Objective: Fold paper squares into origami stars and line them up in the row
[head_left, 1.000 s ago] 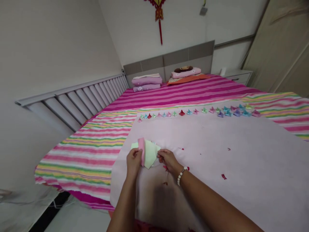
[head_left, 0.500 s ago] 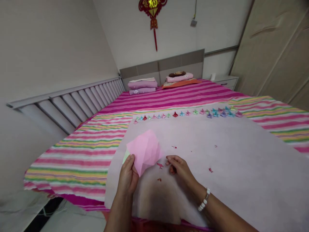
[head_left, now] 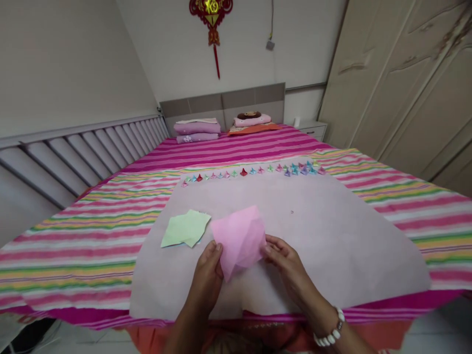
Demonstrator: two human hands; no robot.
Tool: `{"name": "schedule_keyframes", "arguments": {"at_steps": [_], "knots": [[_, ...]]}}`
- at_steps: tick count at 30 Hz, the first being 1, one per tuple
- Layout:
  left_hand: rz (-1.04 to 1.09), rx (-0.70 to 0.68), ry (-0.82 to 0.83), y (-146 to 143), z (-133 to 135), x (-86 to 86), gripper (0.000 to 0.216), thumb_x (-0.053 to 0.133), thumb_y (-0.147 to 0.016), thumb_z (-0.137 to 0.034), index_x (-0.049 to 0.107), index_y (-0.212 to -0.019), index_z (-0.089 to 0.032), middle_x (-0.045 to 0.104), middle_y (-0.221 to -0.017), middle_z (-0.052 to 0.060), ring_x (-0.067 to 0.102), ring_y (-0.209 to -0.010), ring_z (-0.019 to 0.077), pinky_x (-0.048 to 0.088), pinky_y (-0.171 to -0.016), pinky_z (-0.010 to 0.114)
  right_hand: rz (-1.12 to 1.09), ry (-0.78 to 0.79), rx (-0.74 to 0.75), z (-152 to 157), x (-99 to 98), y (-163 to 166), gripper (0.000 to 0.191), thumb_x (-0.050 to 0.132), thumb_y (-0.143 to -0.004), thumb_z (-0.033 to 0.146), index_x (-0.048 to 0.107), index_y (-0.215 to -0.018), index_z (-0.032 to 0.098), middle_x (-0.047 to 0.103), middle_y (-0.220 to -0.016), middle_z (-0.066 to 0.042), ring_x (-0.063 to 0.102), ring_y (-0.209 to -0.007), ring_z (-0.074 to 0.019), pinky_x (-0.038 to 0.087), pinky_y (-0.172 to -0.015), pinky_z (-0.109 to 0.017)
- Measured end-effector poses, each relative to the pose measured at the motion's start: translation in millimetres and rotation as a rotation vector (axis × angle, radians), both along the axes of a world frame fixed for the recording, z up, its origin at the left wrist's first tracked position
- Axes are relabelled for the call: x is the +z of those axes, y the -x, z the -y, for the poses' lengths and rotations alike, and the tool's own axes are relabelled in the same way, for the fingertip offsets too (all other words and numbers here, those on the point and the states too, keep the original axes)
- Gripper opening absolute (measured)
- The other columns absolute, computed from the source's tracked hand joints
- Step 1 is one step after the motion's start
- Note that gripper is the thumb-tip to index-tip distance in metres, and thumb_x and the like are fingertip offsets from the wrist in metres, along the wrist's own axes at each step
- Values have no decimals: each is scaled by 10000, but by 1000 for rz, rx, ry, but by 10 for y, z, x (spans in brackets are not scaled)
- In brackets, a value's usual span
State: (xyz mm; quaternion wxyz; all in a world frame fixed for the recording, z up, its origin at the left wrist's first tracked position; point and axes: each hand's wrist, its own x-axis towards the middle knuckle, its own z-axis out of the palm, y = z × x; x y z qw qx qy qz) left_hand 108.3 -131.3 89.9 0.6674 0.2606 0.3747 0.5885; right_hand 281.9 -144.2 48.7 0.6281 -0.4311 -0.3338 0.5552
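Observation:
A creased pink sheet of paper (head_left: 239, 238) is held up between both hands, above the pale board. My left hand (head_left: 208, 273) pinches its lower left edge, thumb on top. At the right edge, my right hand (head_left: 285, 260) grips the paper between thumb and fingers; a white bead bracelet (head_left: 330, 332) circles that wrist. Left of the pink sheet lies a small pile of light green paper (head_left: 186, 228), with a bluish edge showing beneath. Whether the pink paper is one layer or several, I cannot tell.
A row of small folded paper shapes (head_left: 244, 172) runs along the far edge of the pale board (head_left: 346, 236), clustered at its right end. A tiny scrap (head_left: 292, 212) lies on the board. Striped bedding (head_left: 88, 236) surrounds it, with a slatted rail (head_left: 106, 147) at left.
My right hand has moved onto the pink paper's right edge. Light green paper now lies uncovered on the board at left. The view has turned rightward, and several red scraps no longer show.

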Motion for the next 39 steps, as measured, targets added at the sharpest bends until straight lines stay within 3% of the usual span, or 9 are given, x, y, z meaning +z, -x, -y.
{"name": "schedule_keyframes", "arguments": {"at_steps": [5,8,18,22,29,34,39], "knots": [[-101,-167,-37,-132,117,5,369,761,-669,-269,654,-1005,-160,729,-908,97,680,-896,253,549,-777,322,-15,-14,27,109,69,-44,300,836,-592,372,702,-796,197,736,-838,-62,655,-731,-222,502,-661,-325],[-248,-155,-15,-185,181,22,505,822,-566,-239,653,-1026,-117,741,-896,129,692,-841,296,549,-761,388,13,-27,23,156,84,-54,304,829,-604,369,703,-820,197,731,-857,-66,649,-739,-225,506,-652,-323],[-343,-66,-3,-213,234,62,488,812,-583,-281,666,-1015,-106,748,-900,131,702,-813,294,546,-750,406,30,-70,22,226,88,-96,232,808,-646,330,726,-833,220,710,-783,-28,617,-706,-188,492,-669,-304],[-258,-102,40,-205,223,32,496,778,-646,-305,640,-1079,-106,743,-928,143,700,-836,290,543,-751,400,11,-98,41,237,118,-80,330,806,-649,330,721,-954,239,726,-881,-42,642,-813,-222,503,-738,-336],[-140,-139,77,-232,238,11,418,762,-665,-319,654,-1022,-132,747,-900,121,688,-900,288,534,-773,382,-5,-95,57,234,113,-65,391,797,-660,302,702,-1035,242,711,-1037,-54,634,-931,-248,500,-804,-348],[-111,-193,89,-229,259,69,414,776,-641,-314,660,-1003,-149,749,-904,108,687,-902,292,543,-739,366,-17,-42,98,221,58,-99,306,772,-681,384,728,-928,207,732,-905,-63,653,-800,-245,506,-760,-371],[-130,-225,91,-178,241,65,388,771,-649,-326,685,-973,-129,750,-854,120,690,-881,302,549,-708,363,-66,-28,111,220,79,-134,241,783,-676,365,739,-849,204,736,-807,-46,650,-692,-201,499,-692,-317]]}}
